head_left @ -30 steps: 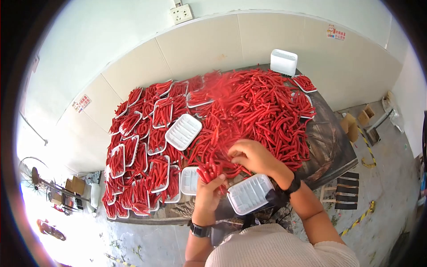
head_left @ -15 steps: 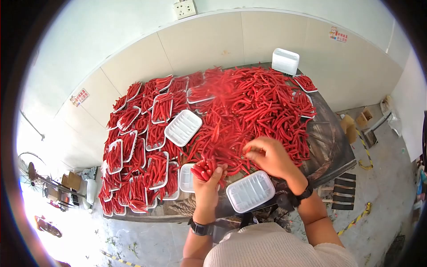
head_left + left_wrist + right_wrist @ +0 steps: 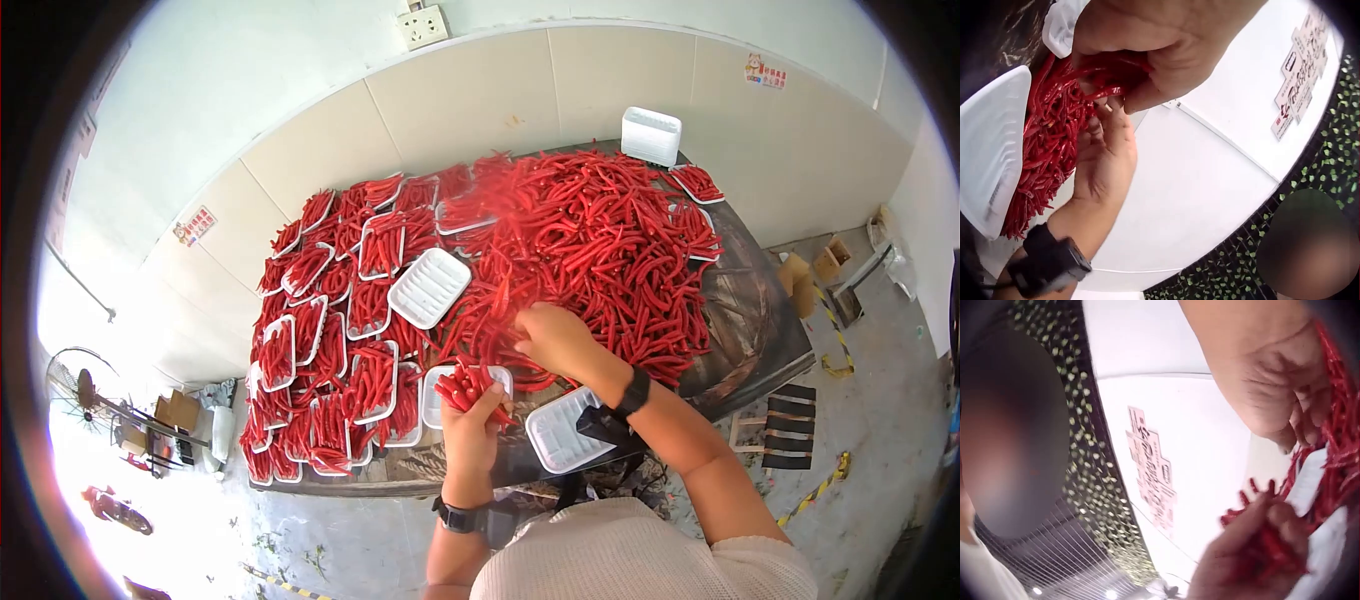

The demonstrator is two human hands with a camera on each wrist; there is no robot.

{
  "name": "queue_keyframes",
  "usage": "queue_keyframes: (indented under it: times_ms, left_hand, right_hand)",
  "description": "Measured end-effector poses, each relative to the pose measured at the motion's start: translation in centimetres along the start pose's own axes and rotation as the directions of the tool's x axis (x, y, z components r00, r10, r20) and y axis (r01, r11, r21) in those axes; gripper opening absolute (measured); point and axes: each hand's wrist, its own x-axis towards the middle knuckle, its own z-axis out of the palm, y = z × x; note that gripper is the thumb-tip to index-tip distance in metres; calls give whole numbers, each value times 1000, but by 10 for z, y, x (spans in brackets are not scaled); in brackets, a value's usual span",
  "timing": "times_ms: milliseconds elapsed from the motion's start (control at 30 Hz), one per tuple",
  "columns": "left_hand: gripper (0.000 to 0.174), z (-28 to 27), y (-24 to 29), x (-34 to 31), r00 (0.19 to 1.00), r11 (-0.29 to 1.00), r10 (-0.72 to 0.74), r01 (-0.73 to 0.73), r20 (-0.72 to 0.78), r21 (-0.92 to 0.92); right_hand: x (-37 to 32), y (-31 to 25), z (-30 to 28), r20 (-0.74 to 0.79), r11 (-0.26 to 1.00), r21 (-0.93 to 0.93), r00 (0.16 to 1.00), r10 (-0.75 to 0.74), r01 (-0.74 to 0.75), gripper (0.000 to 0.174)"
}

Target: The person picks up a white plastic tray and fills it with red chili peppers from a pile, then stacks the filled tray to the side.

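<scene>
On the table (image 3: 752, 322) by the tiled wall (image 3: 480, 100), left hand (image 3: 470, 425) grips chillies (image 3: 461, 386); right hand (image 3: 550, 336): cannot tell

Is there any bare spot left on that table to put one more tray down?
Yes: the dark strip of table between the loose chili pile and the table's right edge is bare. The left side is packed with filled trays, and the near middle is crowded by the left hand with its chili bunch, the right hand and an empty tray.

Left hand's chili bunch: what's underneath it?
A white tray lies under the chili bunch that the left hand grips. Its visible part is bare; bunch and hand cover the rest.
</scene>
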Motion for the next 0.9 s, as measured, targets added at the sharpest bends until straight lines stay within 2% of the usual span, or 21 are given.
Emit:
queue_keyframes:
  times_ms: [33, 167, 233, 267, 300, 333, 367, 400, 467, 500, 533, 600, 667, 733, 800, 867, 900]
  left_hand:
    - [20, 1, 2, -1, 1000, 1000, 4, -5, -28, -23]
    - [19, -1, 7, -5, 999, 998, 0, -2, -42, -64]
    - [19, -7, 2, 0, 999, 997, 28, -30, -30, -75]
    - [19, -9, 0, 1, 998, 995, 52, -53, -18, -88]
    - [19, -6, 1, 1, 999, 995, 49, -50, -15, -91]
    - [19, 2, 3, 0, 998, 996, 47, -49, -34, -75]
    - [19, 8, 3, 0, 998, 997, 43, -47, -54, -59]
    - [19, 11, -1, 2, 998, 997, 36, -39, -53, -65]
    - [18, 15, -9, 5, 999, 994, 10, -6, 41, -113]
    - [17, 18, -11, 5, 997, 991, 16, -6, 72, -137]
    - [17, 16, -13, 6, 997, 990, 14, -4, 74, -142]
    - [15, 10, -15, 10, 997, 981, -23, 37, 74, -192]
    - [12, 10, -10, 7, 998, 980, -36, 44, 49, -195]
    - [13, 5, -4, 5, 998, 989, -58, 59, 11, -133]
    - [16, -1, 0, 4, 999, 994, -36, 33, -21, -107]
    - [19, -6, 4, 2, 999, 997, -12, 9, -41, -78]
    - [22, -8, 6, 2, 999, 996, -8, 4, -47, -86]
  right_hand:
    - [4, 1, 4, 38, 980, -198, 999, 11, -3, 25]
    - [8, 0, 1, 91, 949, -315, 995, 40, -9, 27]
    - [5, 2, -15, 26, 992, -130, 1000, 7, -3, 28]
    - [1, 0, -21, 26, 991, -131, 1000, 9, -5, 28]
    - [-4, -9, -32, -46, 993, 98, 996, 73, -69, 28]
    - [-8, -15, -42, -101, 940, 322, 983, 153, -113, 28]
    - [-16, -20, -44, -99, 882, 463, 983, 152, -90, 25]
    - [-23, -26, -44, -96, 884, 457, 983, 158, -97, 25]
    - [-35, -44, -41, 67, 743, 663, 996, 64, -92, 20]
    - [-38, -56, -41, 61, 842, 526, 993, 99, -116, 14]
    - [-40, -56, -36, 61, 845, 522, 993, 101, -118, 14]
    - [-39, -52, -23, -127, 965, 239, 989, -79, 108, 11]
    - [-35, -48, -20, -126, 965, 225, 986, -109, 135, 10]
    - [-21, -42, -27, -11, 903, 414, 992, -124, 117, 11]
    - [-8, -32, -27, -73, 967, 246, 996, -49, 66, 10]
    - [-4, -5, -12, -71, 996, -13, 993, -92, 91, 13]
    - [-3, 5, -7, -76, 995, -11, 992, -99, 98, 13]
